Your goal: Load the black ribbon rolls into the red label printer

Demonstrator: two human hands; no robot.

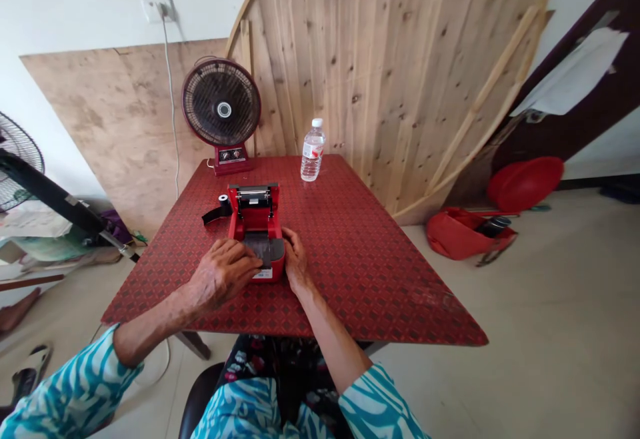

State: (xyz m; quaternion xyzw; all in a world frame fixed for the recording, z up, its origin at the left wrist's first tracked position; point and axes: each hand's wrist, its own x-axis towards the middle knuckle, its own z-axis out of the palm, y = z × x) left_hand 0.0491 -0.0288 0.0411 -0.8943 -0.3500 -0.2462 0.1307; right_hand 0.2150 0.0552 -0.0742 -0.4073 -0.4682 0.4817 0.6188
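Observation:
A small red label printer [239,231] stands on the table with its lid raised and tilted back. Dark, shiny ribbon [259,244] stretches over the opening toward the front edge. My left hand [225,269] comes from the left, fingers bent together and closed on the ribbon's near end; the fingertips are partly hidden. Around the right side of the printer, my right hand [296,256] is curled, gripping its body. Just left of the printer stands a small black roll [223,206] with a white core, and a loose strip trails from it.
A patterned red cloth covers the table [360,259]. At its back are a dark red fan [223,109] and a clear water bottle [312,152]. Wooden boards [360,59] lean on the wall. A red bag [455,232] lies on the floor at right; another fan [17,159] stands left.

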